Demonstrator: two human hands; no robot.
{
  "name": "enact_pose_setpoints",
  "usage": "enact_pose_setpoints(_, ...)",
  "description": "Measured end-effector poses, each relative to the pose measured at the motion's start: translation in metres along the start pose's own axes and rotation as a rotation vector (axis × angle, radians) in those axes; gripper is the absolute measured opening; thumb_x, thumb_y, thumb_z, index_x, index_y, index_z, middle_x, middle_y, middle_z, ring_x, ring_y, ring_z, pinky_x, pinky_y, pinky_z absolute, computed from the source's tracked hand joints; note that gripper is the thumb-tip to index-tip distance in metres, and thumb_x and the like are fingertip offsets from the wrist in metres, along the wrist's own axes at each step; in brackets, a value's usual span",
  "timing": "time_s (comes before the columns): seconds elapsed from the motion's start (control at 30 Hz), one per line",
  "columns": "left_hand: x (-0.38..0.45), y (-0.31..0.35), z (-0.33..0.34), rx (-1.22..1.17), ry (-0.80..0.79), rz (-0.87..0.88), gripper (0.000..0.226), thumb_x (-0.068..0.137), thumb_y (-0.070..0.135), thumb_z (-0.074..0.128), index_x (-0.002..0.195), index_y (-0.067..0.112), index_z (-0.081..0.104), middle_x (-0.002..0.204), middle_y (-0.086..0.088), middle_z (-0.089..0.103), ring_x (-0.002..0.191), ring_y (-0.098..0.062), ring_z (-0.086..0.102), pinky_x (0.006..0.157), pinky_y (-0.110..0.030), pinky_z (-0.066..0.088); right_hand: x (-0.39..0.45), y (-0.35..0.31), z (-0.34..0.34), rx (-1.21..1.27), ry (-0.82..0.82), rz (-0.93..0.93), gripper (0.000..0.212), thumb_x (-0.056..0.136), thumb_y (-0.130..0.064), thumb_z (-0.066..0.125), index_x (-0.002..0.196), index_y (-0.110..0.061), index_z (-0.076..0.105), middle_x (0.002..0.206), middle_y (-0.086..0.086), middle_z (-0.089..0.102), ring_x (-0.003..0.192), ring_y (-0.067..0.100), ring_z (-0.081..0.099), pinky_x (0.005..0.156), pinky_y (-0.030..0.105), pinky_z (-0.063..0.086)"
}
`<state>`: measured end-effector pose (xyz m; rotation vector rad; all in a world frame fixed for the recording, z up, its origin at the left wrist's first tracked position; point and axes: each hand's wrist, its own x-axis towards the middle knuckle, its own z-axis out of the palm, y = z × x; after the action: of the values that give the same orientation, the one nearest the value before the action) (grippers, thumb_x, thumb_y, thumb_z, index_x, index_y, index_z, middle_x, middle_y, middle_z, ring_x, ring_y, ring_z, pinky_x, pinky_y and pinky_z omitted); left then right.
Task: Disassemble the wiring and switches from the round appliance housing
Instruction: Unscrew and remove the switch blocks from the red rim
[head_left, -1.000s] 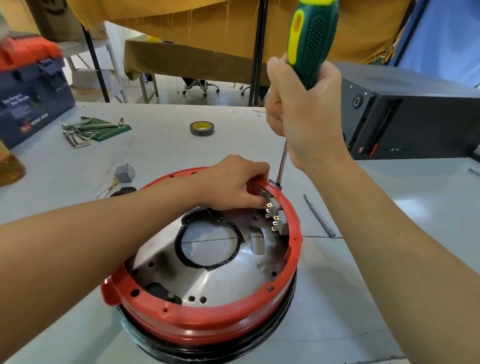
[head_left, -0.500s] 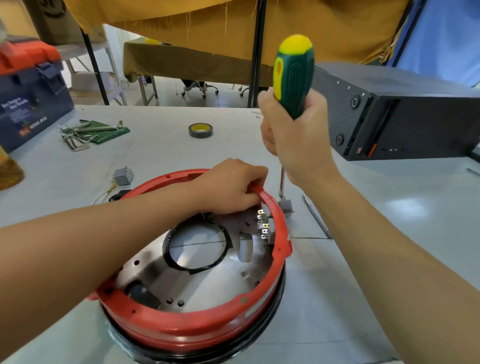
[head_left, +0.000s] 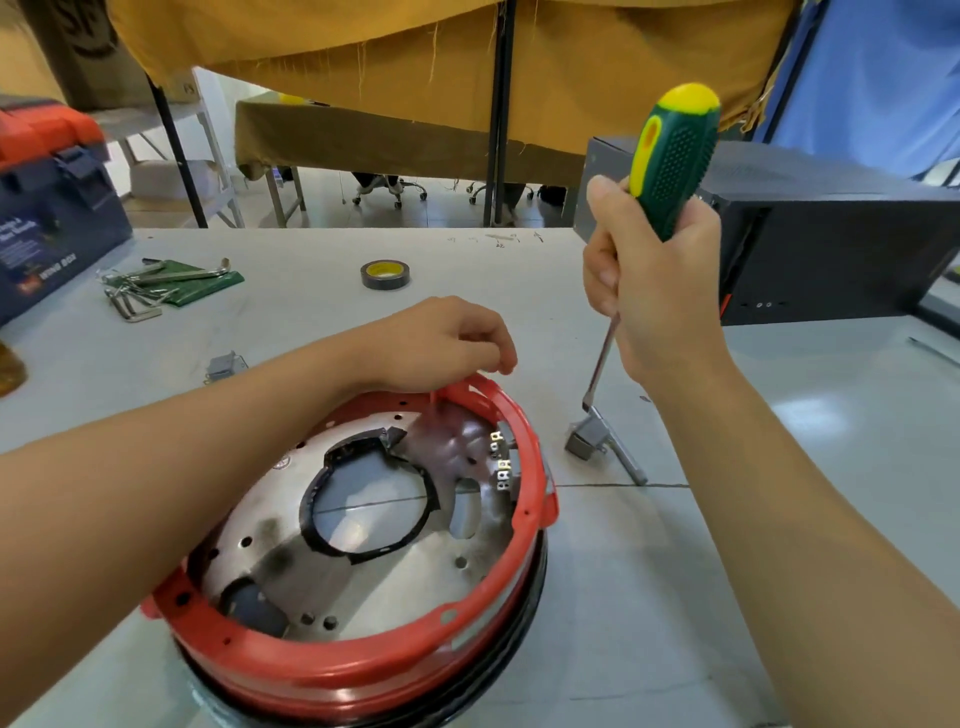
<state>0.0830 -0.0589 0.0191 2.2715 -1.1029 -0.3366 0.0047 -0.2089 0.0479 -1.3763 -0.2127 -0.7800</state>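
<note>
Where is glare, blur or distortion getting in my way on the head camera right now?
Head view: the housing's metal plate mirrors light and hands, muddying the switch terminals; the left hand shows slight motion blur at its fingertips; wide-angle bending curves the table edge and stretches both forearms; the right hand and screwdriver stay sharp.

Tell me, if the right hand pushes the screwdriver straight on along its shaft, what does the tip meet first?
Probably the small grey switch part on the table; the screwdriver in the right hand points at it, contact unclear.
</note>
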Motion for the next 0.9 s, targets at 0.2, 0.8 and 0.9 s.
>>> enact_pose_setpoints(0.2, 0.026, 0.029, 0.020, 0.245, -0.036, 0.003, 0.018, 0.086, 0.024, 0.065, 0.102, 0.019, 0.069, 0.103, 0.005, 0.069, 0.092, -0.009, 0.060, 0.084, -0.022, 0.046, -0.008, 0.002, -0.028, -0.137, 0.148, -0.019, 0.031, 0.093, -0.018, 0.059, 0.066, -0.019, 0.043, 0.048, -0.002, 0.036, 0.037, 0.012, 0.033, 0.037, 0.019, 0.028)
enact_pose_setpoints(0.8, 0.052, 0.044, 0.039, 0.331, -0.116, -0.079, 0.027, 0.079, 0.032, 0.069, 0.099, 0.014, 0.068, 0.090, -0.002, 0.072, 0.083, -0.014, 0.064, 0.074, -0.028, 0.050, -0.011, 0.012, -0.067, -0.441, 0.545, -0.224, 0.031, 0.090, -0.032, 0.057, 0.062, -0.028, 0.042, 0.054, -0.010, 0.042, 0.049, 0.000, 0.044, 0.052, 0.012, 0.036)
enact_pose_setpoints(0.9, 0.036, 0.033, 0.020, 0.128, -0.035, -0.101, 0.031, 0.080, 0.029, 0.070, 0.110, 0.024, 0.063, 0.089, 0.005, 0.071, 0.074, -0.004, 0.065, 0.067, -0.020, 0.048, -0.012, 0.018, -0.069, -0.435, 0.561, -0.179, 0.032, 0.093, -0.034, 0.055, 0.064, -0.023, 0.047, 0.056, -0.011, 0.047, 0.049, -0.005, 0.050, 0.050, 0.006, 0.036)
